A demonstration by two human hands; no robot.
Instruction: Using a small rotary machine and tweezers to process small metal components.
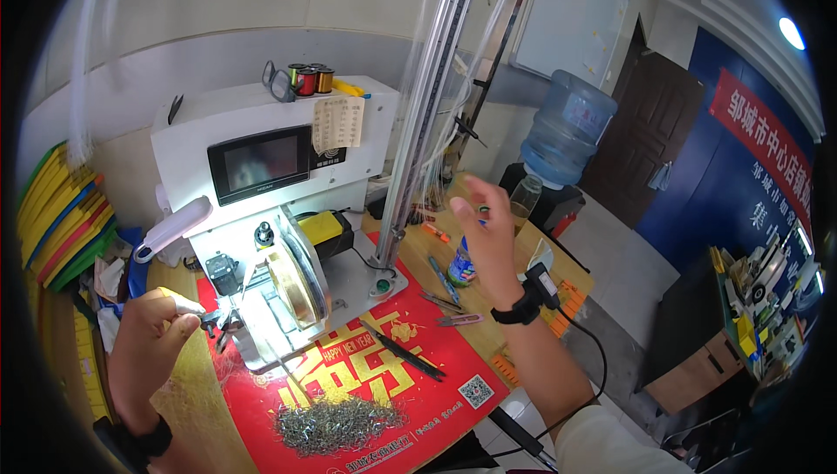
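Note:
My left hand (155, 343) is at the left side of a white bench machine (266, 147), with thumb and fingers pinched on a small black part (212, 321) at its lit front. Beside that part are a wheel with a gold-coloured rim (296, 286) and a small black motor block (223, 273). My right hand (490, 234) is raised to the right of the machine's tall metal rail (432, 99). Its fingers are bent and its thumb stands apart, with nothing visible between them. Just below it stands a blue-and-green can (462, 262).
A red printed mat (366, 395) bears a heap of small metal pieces (336, 426) and black tweezers (403, 350). Thread spools (307, 82) and glasses (280, 81) sit on the machine. Stacked coloured foam boards (65, 217) stand left. A cable (602, 352) hangs from my right wrist.

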